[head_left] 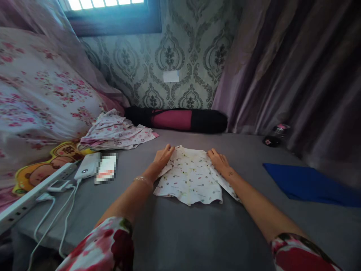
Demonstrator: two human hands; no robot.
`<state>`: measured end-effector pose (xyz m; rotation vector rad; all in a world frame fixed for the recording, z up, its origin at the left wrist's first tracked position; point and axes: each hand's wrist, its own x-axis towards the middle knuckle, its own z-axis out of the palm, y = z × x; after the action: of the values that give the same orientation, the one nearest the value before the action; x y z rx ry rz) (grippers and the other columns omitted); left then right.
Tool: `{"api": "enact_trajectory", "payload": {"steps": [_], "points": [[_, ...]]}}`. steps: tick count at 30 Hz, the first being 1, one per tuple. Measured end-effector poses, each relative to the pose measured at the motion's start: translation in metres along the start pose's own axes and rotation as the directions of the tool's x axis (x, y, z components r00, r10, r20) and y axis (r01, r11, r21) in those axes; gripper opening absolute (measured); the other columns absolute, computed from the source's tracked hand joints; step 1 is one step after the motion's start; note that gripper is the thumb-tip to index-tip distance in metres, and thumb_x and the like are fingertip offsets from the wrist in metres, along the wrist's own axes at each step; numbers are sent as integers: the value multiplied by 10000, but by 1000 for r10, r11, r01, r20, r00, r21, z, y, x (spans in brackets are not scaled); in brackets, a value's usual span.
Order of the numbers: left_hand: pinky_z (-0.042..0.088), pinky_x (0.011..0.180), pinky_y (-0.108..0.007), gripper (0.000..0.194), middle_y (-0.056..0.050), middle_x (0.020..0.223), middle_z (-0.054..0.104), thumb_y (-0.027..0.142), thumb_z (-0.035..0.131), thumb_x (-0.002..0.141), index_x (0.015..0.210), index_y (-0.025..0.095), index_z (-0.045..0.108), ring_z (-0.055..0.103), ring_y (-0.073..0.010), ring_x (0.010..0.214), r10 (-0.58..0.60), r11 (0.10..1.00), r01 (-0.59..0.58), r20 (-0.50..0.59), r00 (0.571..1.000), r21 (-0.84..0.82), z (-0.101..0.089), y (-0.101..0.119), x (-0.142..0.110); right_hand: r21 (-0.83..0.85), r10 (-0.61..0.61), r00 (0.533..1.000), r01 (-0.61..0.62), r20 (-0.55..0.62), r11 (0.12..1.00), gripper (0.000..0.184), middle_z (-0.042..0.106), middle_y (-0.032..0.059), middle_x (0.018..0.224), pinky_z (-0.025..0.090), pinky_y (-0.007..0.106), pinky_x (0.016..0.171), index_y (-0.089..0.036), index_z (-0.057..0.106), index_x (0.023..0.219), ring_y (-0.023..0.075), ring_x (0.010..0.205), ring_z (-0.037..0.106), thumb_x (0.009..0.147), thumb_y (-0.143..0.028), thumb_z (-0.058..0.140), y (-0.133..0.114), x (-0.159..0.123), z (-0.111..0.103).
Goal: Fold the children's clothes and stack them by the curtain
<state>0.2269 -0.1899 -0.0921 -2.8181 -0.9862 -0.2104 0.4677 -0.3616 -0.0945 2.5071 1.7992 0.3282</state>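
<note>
A small white long-sleeved shirt (189, 175) with a scattered print lies spread on the grey bed sheet (180, 233). Its wavy lower hem faces me. My left hand (164, 156) grips the upper left shoulder, fingers curled over the fabric. At the opposite shoulder, my right hand (219, 161) is closed on the cloth too. The sleeves run down on either side, partly hidden under my hands and forearms.
To the left are a white power strip (36, 194) with cables, a white power bank (88, 165), a yellow cartoon cushion (35, 175) and a pile of printed clothes (115, 131). A black-and-red bag (172, 119) lies along the wall. Blue cloth (310, 184) rests at right.
</note>
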Motion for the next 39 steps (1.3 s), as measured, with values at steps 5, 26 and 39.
{"api": "enact_trajectory", "payload": {"steps": [5, 26, 39], "points": [[480, 716, -309, 345, -125, 1186, 499, 168, 287, 951, 1238, 204, 475, 633, -209, 882, 38, 999, -39, 44, 998, 17, 8, -6, 10, -54, -52, 998, 54, 40, 997, 294, 554, 98, 1159, 421, 267, 707, -202, 509, 1107, 182, 907, 642, 1008, -260, 238, 5, 12, 8], [456, 850, -333, 372, -169, 1138, 596, 358, 296, 980, 1160, 150, 545, 568, -258, 1093, -130, 979, 150, 146, 981, -136, 28, 24, 44, 214, 86, 995, -95, 48, 972, 277, 586, 103, 1149, 373, 268, 842, -189, 578, 1071, 205, 1092, 515, 984, -301, 340, -16, 29, 23], [388, 526, -250, 482, -27, 572, 552, 613, 512, 782, 795, 146, 627, 549, -173, 592, -349, 611, 547, 425, 835, -572, 11, -54, 0, 659, 236, 913, -405, 334, 634, 442, 633, 47, 726, 391, 231, 596, -160, 606, 725, 144, 668, 552, 962, -430, 348, 53, -7, 10]]}}
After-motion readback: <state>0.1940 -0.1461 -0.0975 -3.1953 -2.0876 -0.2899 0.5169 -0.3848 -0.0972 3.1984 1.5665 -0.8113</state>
